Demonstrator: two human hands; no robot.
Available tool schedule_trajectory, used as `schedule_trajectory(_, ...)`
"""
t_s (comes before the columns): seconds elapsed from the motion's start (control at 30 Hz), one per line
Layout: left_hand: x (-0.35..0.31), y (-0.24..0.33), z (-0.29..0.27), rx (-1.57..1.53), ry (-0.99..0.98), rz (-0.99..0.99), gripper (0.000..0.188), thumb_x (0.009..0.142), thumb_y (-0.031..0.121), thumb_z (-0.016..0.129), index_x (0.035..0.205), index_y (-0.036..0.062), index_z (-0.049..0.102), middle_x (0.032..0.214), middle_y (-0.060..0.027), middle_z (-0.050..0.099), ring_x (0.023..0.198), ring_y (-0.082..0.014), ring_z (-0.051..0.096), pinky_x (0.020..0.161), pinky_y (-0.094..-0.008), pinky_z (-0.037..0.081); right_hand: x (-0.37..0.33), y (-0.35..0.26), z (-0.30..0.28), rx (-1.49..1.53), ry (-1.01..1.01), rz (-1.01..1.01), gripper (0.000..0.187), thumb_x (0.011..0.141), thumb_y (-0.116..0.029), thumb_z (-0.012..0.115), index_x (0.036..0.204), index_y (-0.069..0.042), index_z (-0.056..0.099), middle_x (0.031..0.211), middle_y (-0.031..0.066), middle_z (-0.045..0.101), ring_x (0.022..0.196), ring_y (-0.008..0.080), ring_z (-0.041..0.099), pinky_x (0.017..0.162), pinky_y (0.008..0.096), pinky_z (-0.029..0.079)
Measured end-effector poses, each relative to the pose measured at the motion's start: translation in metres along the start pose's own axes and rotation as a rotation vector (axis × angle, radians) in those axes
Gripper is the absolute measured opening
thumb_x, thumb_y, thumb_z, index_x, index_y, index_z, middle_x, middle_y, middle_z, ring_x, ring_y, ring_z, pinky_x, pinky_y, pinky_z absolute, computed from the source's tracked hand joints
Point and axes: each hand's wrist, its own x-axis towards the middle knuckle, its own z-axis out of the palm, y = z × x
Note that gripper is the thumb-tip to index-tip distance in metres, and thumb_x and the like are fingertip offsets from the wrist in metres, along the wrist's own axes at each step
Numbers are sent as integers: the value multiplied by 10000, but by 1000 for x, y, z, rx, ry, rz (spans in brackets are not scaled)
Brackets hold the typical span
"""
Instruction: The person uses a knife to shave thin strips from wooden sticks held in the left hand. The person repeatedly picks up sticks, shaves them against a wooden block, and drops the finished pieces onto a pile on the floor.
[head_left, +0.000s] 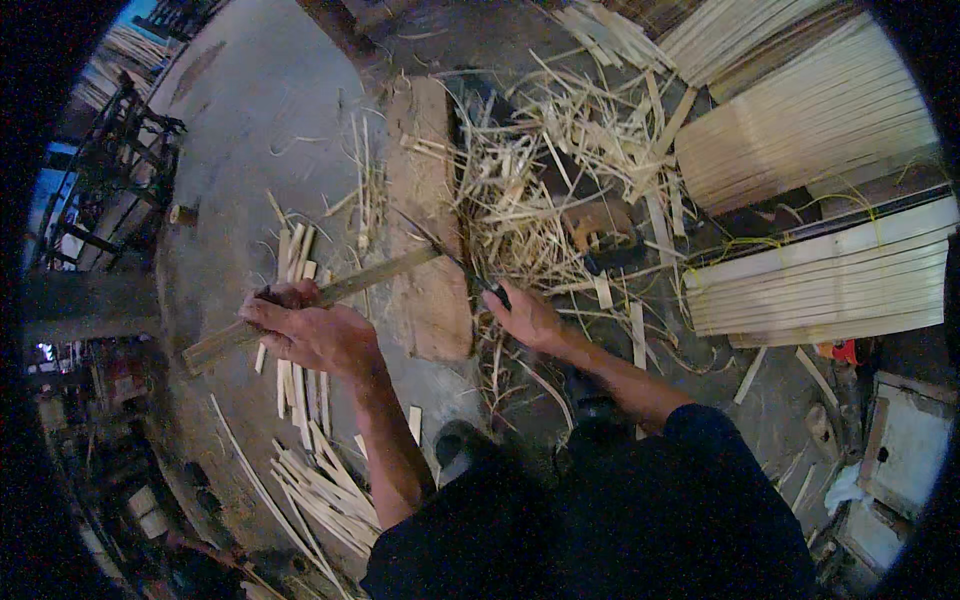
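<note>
My left hand [325, 335] is closed around a flat strip of bamboo or wood [378, 274], which slants up to the right. The strip's far end lies over a thick wooden block [438, 320] on the floor. In my right hand [528, 318] is the dark handle of a knife [432, 238]. Its thin blade points up and left over the block, close to the strip's end. Whether the blade touches the strip, I cannot tell.
Thin shavings [515, 200] pile up right of the block. Short cut strips [318, 490] lie on the floor at left. Slatted panels [810, 120] stand at the right. Dark metal framework [115, 180] rises at the far left, and a pale box [910, 430] sits lower right.
</note>
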Motion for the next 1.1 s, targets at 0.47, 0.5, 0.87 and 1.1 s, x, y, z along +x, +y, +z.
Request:
schedule_trajectory(0.47,2,-10,-2,-178,-26,-33,496,913,520,476,647,129,325,561,17,300,473,-89,300,433,-260,220,-39,-68,-33,110,-60,-198,481,893,-424,510,1130,-6,489,783,264,613,768,419,619,679,479,483)
schedule_trajectory(0.5,-2,-8,-1,-159,-27,-8,490,916,509,479,648,129,322,562,19,300,473,-88,293,434,-260,225,-32,-39,-19,65,3,-179,489,891,-433,507,1127,-6,489,788,265,614,777,418,619,683,483,482)
schedule_trajectory(0.87,-2,-12,3,-140,-23,198,259,986,344,403,957,88,430,678,-4,364,610,-107,358,576,-283,364,-19,6,-12,38,129,41,587,917,-480,418,1164,47,497,937,306,604,913,446,589,814,489,469)
schedule_trajectory(1.1,-6,-15,-24,-203,-138,-127,351,971,424,393,1014,91,496,653,-30,464,612,-120,471,526,-258,412,-51,-51,-27,179,-48,-145,464,917,-441,467,1040,4,522,832,263,601,808,418,610,705,455,465)
